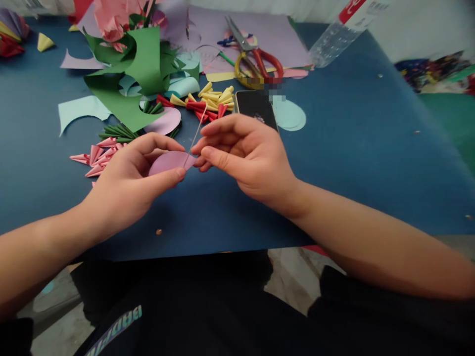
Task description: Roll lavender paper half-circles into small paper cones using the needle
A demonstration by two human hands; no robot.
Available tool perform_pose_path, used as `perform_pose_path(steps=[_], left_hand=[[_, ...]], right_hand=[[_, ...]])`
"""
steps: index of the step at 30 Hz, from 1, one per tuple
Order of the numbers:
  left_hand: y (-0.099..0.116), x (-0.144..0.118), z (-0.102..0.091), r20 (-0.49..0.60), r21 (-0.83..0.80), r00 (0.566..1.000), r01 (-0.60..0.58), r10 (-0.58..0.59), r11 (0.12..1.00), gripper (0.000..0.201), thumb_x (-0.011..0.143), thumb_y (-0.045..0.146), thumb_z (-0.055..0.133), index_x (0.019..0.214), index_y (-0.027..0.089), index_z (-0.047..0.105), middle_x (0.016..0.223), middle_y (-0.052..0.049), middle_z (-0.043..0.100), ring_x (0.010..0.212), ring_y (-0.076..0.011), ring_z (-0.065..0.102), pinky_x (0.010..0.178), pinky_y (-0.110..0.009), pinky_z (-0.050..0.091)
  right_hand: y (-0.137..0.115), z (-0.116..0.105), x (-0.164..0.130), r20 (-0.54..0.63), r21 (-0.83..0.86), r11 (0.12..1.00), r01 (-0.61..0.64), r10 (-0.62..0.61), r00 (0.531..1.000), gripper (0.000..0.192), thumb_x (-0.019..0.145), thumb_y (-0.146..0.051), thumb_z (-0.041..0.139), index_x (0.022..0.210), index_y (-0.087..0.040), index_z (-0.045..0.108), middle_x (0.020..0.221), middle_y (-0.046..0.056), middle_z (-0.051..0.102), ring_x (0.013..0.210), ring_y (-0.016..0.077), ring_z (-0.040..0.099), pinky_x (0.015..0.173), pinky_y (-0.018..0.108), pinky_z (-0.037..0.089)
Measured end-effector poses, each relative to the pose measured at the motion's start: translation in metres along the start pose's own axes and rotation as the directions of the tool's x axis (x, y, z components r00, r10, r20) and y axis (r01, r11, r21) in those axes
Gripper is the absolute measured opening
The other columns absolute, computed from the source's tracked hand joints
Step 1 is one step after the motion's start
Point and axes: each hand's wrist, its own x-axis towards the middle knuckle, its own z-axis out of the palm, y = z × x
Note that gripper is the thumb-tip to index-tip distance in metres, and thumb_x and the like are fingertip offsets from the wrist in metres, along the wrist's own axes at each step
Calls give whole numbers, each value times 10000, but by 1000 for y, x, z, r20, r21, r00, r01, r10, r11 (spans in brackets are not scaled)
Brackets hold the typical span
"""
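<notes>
1. The left hand (128, 180) comes in from the lower left, forearm low over the blue table (371, 163), palm turned inward. Its thumb and curled fingers are pinched on a lilac paper disc (168, 161): the thumb lies along the disc's near edge and the fingers arch over its far side.
2. Just beyond those fingers, on the table, lie pink folded paper cones (97, 157) and dark green paper rolls (117, 132), apart from the hand.
3. A thin stick (194, 137) stands slanted between the two hands, its lower end at the disc's right edge, its upper end tilted away toward the yellow and red cones (210, 102).
4. The right hand (245, 158) reaches in from the lower right, wrist bent, fingers pointing left. Thumb and fingertips close on the stick's lower part and the disc's right edge; the exact contact is hidden.
5. Behind the right fingers sits a dark phone (256, 106), and farther back red-handled scissors (256, 57) lie on lilac paper.
</notes>
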Motion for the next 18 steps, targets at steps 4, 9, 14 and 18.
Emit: perform_pose_path(steps=[4,9,14,18], left_hand=[[0,-1,1,8,16,1000,-13,13,1000,197,929,247,856,1059,290,715,952,-4,814,859,-219,812,629,-304,621],[4,-3,3,46,-31,999,6,-5,1000,245,918,283,883,1027,284,664,910,-5,796,774,-220,796,595,-321,601],[7,-3,5,89,-78,996,33,-26,996,315,880,303,938,990,282,643,849,17,755,715,-195,754,563,-304,570],[6,-1,6,112,-104,993,54,-42,993,297,849,254,938,990,268,677,867,14,753,747,-184,743,615,-300,581]], right_hand=[[0,-3,4,177,28,1000,12,-17,984,259,965,-375,930,1060,-161,820,956,38,811,832,142,781,791,277,708],[4,-5,5,254,71,985,160,-173,952,226,972,-374,941,1036,-175,854,1049,67,813,908,156,793,819,294,706],[6,-4,3,242,74,980,186,-198,950,243,935,-374,981,1019,-176,866,1064,62,803,908,155,803,831,298,710],[5,-3,2,234,81,974,209,-223,946,194,950,-332,970,1024,-177,879,1039,52,799,867,130,783,808,273,691]])
